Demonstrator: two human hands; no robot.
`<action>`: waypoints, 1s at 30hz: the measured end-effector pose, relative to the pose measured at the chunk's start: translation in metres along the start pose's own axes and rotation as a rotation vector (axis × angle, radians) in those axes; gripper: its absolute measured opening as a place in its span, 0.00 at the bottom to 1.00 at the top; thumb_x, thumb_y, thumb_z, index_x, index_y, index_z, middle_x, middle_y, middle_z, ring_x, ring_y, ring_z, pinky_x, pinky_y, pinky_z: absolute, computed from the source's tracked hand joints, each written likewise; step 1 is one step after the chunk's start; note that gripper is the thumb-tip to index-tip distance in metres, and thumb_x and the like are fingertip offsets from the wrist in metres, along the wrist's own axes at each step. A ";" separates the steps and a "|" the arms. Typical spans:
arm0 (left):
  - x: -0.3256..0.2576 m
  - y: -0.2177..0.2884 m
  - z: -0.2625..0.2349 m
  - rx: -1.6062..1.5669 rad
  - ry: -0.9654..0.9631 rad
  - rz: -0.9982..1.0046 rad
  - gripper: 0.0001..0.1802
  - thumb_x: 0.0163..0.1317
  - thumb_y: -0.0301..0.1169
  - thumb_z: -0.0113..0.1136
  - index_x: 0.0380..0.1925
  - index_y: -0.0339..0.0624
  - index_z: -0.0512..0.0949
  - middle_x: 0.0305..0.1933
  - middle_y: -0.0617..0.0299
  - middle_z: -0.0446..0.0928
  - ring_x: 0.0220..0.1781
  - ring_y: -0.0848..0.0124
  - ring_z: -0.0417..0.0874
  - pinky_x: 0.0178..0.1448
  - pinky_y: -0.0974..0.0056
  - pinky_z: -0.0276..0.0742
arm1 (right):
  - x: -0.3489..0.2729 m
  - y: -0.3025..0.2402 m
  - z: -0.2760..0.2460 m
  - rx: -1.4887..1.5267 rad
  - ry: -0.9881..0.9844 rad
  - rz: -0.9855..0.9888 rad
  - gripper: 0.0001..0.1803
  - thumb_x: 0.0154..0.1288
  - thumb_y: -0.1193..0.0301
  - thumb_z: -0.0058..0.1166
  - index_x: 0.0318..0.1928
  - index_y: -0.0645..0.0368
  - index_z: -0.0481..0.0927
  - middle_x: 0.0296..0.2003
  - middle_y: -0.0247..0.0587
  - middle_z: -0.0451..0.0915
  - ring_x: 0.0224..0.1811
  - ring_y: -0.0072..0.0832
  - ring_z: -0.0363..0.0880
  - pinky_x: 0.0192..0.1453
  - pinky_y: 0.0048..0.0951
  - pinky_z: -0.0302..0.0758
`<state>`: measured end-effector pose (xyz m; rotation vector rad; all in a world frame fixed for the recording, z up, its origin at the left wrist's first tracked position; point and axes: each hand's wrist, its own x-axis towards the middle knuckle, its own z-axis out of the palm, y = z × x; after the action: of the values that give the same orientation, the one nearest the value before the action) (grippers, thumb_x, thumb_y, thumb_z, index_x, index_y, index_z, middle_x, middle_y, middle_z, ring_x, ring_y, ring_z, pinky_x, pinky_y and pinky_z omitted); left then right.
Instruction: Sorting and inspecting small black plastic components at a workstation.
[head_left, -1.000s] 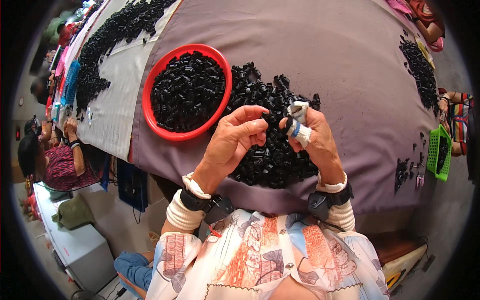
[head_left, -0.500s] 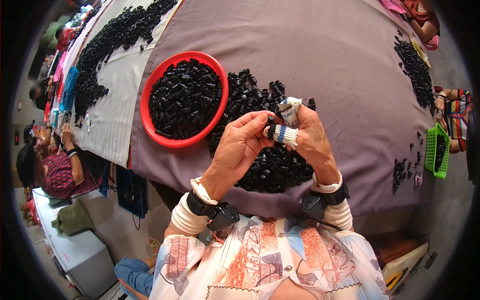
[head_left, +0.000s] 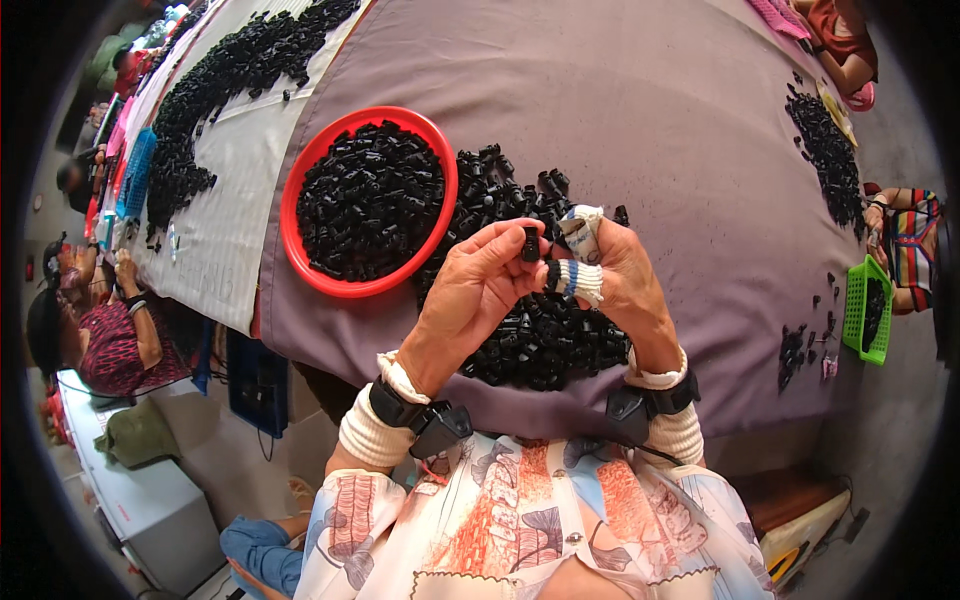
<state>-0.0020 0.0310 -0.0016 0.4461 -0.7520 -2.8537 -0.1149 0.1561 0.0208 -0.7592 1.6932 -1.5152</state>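
My left hand (head_left: 468, 290) pinches a small black ribbed plastic part (head_left: 531, 243) upright between thumb and fingertips. Close beside it is my right hand (head_left: 625, 275), fingers bent together, with a knitted striped cover (head_left: 575, 280) on one finger and a cloth wrap (head_left: 580, 232) on another digit. Whatever lies between the right fingers is hidden. Beneath both hands spreads a loose pile of similar black parts (head_left: 540, 345) on the mauve tablecloth (head_left: 690, 130). To the left stands a round red basin (head_left: 292, 235) filled with such parts.
More black parts (head_left: 200, 110) lie on a pale cloth to the left, near a blue basket (head_left: 137, 172). At the right edge are another heap (head_left: 825, 135) and a green basket (head_left: 858, 305). People sit working at both sides.
The black part has come into clear view, upright in my left fingertips; before, it was mostly hidden between the hands. My right fingers have shifted slightly to the right.
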 end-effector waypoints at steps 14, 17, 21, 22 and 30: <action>-0.001 -0.001 0.004 0.028 0.020 0.046 0.13 0.63 0.27 0.49 0.46 0.34 0.72 0.37 0.60 0.76 0.37 0.77 0.77 0.43 0.70 0.75 | 0.003 -0.012 0.002 -0.197 -0.037 0.055 0.20 0.45 0.60 0.65 0.30 0.63 0.73 0.19 0.34 0.71 0.19 0.18 0.65 0.22 0.23 0.64; 0.000 -0.002 0.000 -0.078 0.001 0.020 0.13 0.63 0.27 0.50 0.46 0.34 0.71 0.36 0.60 0.76 0.37 0.76 0.77 0.42 0.70 0.75 | 0.005 -0.011 0.000 -0.187 -0.067 0.081 0.20 0.46 0.59 0.65 0.28 0.62 0.72 0.18 0.33 0.70 0.19 0.18 0.66 0.22 0.23 0.64; 0.000 0.000 0.000 -0.117 -0.007 -0.007 0.13 0.63 0.27 0.50 0.46 0.34 0.71 0.35 0.59 0.76 0.36 0.75 0.77 0.41 0.70 0.75 | 0.005 -0.012 -0.001 -0.212 -0.132 0.064 0.21 0.46 0.59 0.64 0.28 0.63 0.72 0.18 0.35 0.70 0.19 0.21 0.68 0.23 0.25 0.65; -0.001 0.000 0.000 -0.115 -0.019 -0.014 0.13 0.63 0.27 0.50 0.46 0.34 0.71 0.35 0.59 0.76 0.35 0.75 0.77 0.40 0.71 0.76 | 0.006 -0.011 -0.001 -0.237 -0.140 0.053 0.21 0.46 0.58 0.64 0.28 0.63 0.72 0.18 0.36 0.70 0.20 0.22 0.68 0.24 0.26 0.66; -0.002 0.001 0.003 -0.047 0.020 -0.011 0.13 0.63 0.26 0.49 0.46 0.33 0.72 0.36 0.58 0.76 0.33 0.75 0.77 0.35 0.72 0.76 | 0.008 -0.007 -0.001 -0.330 -0.161 0.000 0.22 0.45 0.57 0.63 0.29 0.63 0.73 0.18 0.40 0.71 0.20 0.28 0.70 0.25 0.29 0.66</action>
<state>-0.0011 0.0320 0.0023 0.4737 -0.6793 -2.8662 -0.1203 0.1496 0.0271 -1.0224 1.8394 -1.1523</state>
